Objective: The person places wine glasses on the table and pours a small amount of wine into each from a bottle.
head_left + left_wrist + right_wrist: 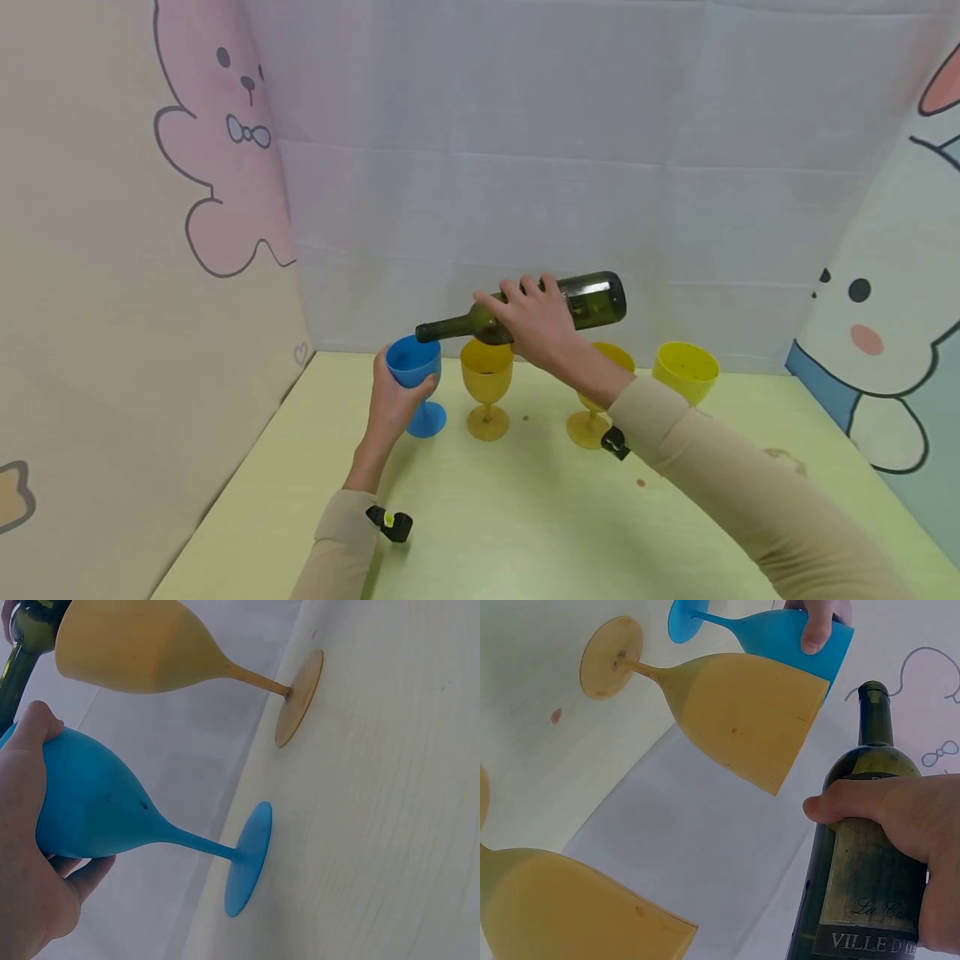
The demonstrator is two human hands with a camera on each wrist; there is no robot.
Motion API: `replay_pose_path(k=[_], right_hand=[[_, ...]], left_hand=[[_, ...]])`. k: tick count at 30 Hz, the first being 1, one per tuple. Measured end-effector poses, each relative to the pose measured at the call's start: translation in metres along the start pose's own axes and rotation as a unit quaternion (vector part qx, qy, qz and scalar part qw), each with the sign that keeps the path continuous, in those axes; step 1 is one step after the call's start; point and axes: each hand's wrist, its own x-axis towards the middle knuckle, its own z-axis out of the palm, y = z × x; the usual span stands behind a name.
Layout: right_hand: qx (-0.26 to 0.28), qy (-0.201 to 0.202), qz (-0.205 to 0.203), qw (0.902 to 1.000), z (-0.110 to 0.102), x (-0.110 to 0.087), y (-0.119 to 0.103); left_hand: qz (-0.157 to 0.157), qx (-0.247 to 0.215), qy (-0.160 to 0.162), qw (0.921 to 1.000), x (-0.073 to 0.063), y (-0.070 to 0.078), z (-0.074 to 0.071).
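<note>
My left hand point(395, 398) grips the bowl of a blue goblet point(426, 367), whose foot is at the tabletop. With my right hand point(536, 321) I hold a dark green wine bottle point(600, 302) around its body, tilted so the neck points left and down. The bottle's mouth lies just over the blue goblet's rim; whether liquid flows cannot be made out. In the right wrist view the bottle point(870, 877) bears a printed label. An orange-yellow goblet point(487, 375) stands right beside the blue one, under the bottle, and shows at the top of the left wrist view.
Further right stand another orange-yellow goblet point(588, 427), partly behind my right forearm, and a bright yellow goblet point(686, 371). Small reddish-brown spots mark the pale table point(480, 508). A white cloth point(555, 192) hangs at the back, with cartoon-patterned walls on both sides.
</note>
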Motion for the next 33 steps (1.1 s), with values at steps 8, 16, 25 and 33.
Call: replay_pose_path(k=[8,16,25,33], right_hand=[[0.052,0.022,0.033,0.9979,-0.005,-0.01,0.01],[0.084,0.047,0.056,0.9938,-0.016,-0.02,0.017],[0.125,0.082,0.092,0.9844,-0.026,-0.037,0.032],[0.154,0.11,0.132,0.9731,-0.037,-0.058,0.048]], left_hand=[[-0.014,0.01,-0.004,0.9998,0.001,0.001,0.0],[-0.009,0.01,-0.006,0.9999,0.0,0.002,-0.001],[-0.009,0.003,-0.005,0.9999,-0.001,0.003,-0.002],[-0.006,0.001,-0.004,1.0,0.0,-0.001,-0.005]])
